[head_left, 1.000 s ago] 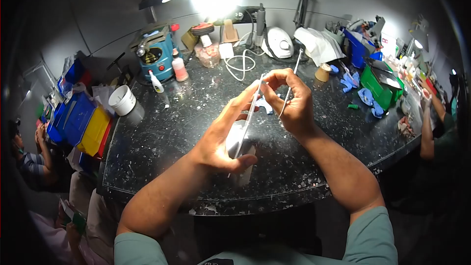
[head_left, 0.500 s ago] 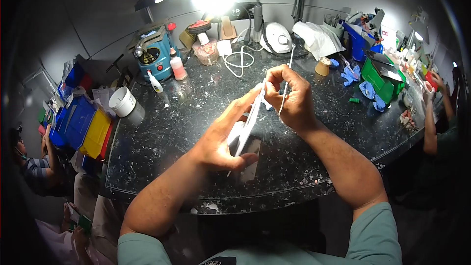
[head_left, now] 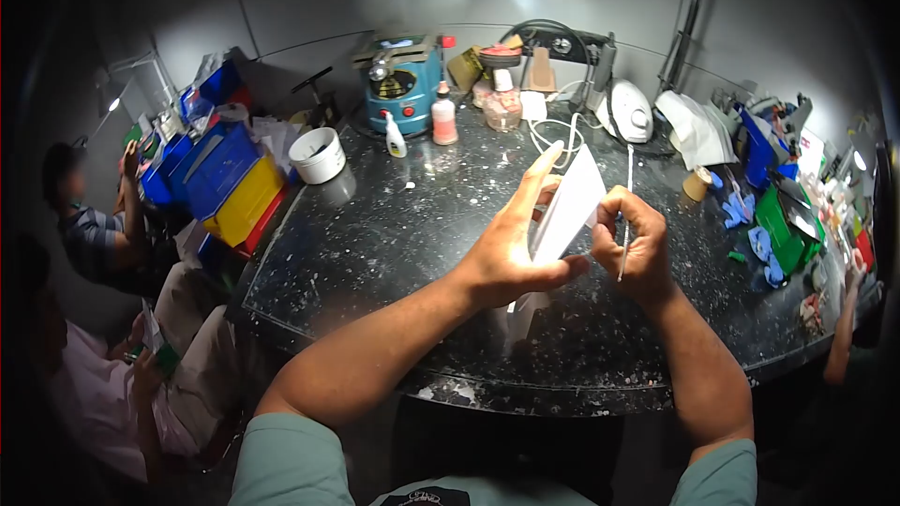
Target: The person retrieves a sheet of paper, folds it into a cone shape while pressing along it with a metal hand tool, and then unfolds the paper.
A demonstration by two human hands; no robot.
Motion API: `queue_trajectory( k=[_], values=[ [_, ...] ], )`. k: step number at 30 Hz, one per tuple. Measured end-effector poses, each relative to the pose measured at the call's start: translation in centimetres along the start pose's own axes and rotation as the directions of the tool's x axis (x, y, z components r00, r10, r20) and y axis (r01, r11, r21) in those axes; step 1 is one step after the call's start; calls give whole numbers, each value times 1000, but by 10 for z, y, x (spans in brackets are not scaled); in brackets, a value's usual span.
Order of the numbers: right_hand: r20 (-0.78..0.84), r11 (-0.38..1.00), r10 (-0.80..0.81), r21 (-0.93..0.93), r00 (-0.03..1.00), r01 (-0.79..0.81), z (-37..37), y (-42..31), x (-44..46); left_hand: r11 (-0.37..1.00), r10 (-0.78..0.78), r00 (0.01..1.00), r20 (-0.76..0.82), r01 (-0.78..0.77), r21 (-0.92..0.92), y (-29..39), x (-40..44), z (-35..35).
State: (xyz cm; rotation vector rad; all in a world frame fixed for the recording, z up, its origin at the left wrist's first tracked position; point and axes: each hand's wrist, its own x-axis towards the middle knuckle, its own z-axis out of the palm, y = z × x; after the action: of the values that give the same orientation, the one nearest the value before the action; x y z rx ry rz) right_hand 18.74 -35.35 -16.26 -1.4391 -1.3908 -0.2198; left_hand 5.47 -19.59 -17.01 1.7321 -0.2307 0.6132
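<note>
My left hand (head_left: 499,255) holds a white folded sheet, likely paper (head_left: 576,201), tilted up above the bench. Its thumb is at the lower edge and its fingers are behind the far side. My right hand (head_left: 639,242) is closed around a thin metal hand instrument (head_left: 630,171), which stands nearly upright with one end above the fist and the other below. The right fingertips are close to the right edge of the paper; whether they touch it I cannot tell. Anything behind the sheet is hidden.
The dark speckled bench (head_left: 422,225) carries a blue machine (head_left: 403,94), a pink bottle (head_left: 443,117) and a white tub (head_left: 317,156) at back left. A white device (head_left: 630,112) with a cable stands behind. Bins (head_left: 246,201) and people are at left; a green bin (head_left: 787,225) is at right.
My view has swung left, so the bench things appear further right. The paper has turned from nearly edge-on to show a broad white face. Both hands keep their holds.
</note>
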Motion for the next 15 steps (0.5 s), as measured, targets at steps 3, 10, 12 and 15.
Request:
queue_trajectory(
  k=[3,10,12,15],
  values=[
    [28,1000,19,12,999,-20,4,-2,-1,995,-3,998,-71,10,97,-3,0,-3],
    [55,996,79,42,995,-82,6,-5,-1,971,98,956,-277,-31,235,-3,9,-12],
    [57,999,43,22,997,-44,7,-4,-3,973,90,946,-311,-17,228,-2,9,-11],
    [69,998,53,-18,996,-52,7,-6,-3,943,90,930,-355,34,330,-8,8,-17]
  ],
)
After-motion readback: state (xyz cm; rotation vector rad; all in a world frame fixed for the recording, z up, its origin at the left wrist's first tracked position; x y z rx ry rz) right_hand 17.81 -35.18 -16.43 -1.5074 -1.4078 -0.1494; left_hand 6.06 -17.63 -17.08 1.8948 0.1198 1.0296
